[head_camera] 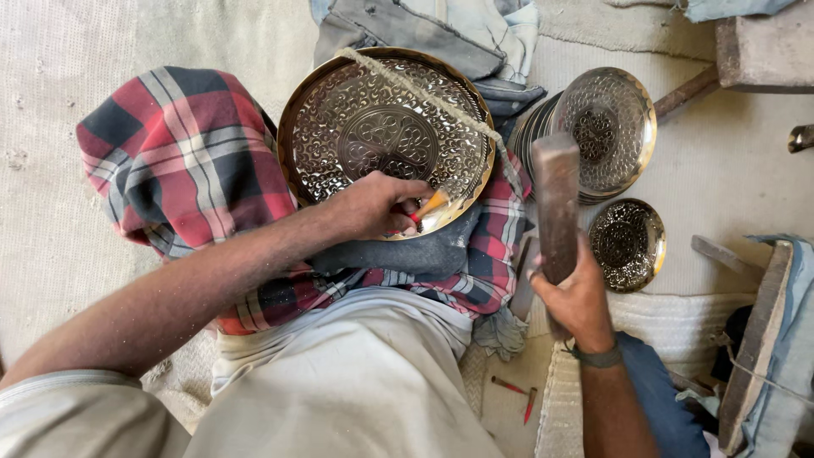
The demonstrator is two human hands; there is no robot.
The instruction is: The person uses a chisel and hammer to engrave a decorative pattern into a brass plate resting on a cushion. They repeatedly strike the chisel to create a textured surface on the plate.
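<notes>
A large round brass plate [386, 136] with an embossed pattern rests on my lap over a red plaid cloth [186, 161], a cord stretched across its face. My left hand [373, 206] presses a small chisel-like punch [428, 206] with a red grip against the plate's lower rim. My right hand [577, 297] grips a thick wooden mallet [555, 203] raised upright to the right of the plate, apart from the punch.
A stack of patterned metal plates [606, 131] and a small engraved bowl [627, 244] lie on the mat at right. Two red-tipped punches [519, 396] lie near my knee. Wooden blocks [767, 51] and denim cloth [449, 30] sit at the far and right edges.
</notes>
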